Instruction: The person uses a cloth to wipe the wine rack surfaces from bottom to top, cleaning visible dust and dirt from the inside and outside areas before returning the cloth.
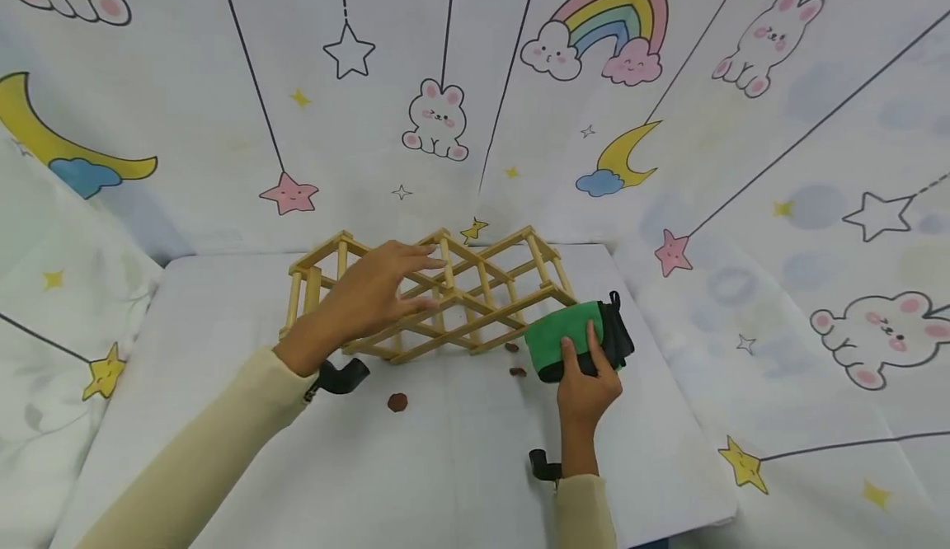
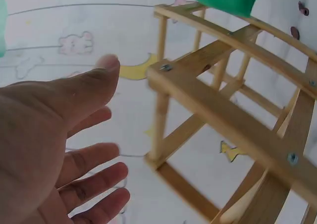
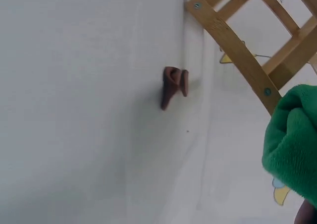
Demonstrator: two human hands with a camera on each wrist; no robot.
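Observation:
A collapsible-looking lattice rack of pale wooden slats and posts [image 1: 312,287] stands at the back of the white table. My left hand [image 1: 371,289] hovers over its left part, fingers spread and holding nothing. In the left wrist view, a gap shows between that hand [image 2: 34,149] and the rack's wooden bar [image 2: 228,112]. At the rack's right end, my right hand [image 1: 586,388] grips a folded green and black cloth [image 1: 560,330] between thumb and fingers. The right wrist view shows the cloth's fuzzy green fold [image 3: 294,144] close to the rack's slat [image 3: 233,49]; most of that hand is out of frame.
On the white tabletop [image 1: 460,466] lie a round brown piece [image 1: 397,402] in front of the rack and two small curled brown pieces [image 1: 518,372] near its right end. A white sheet [image 1: 386,5] printed with bunnies, stars and moons hangs behind and at the sides.

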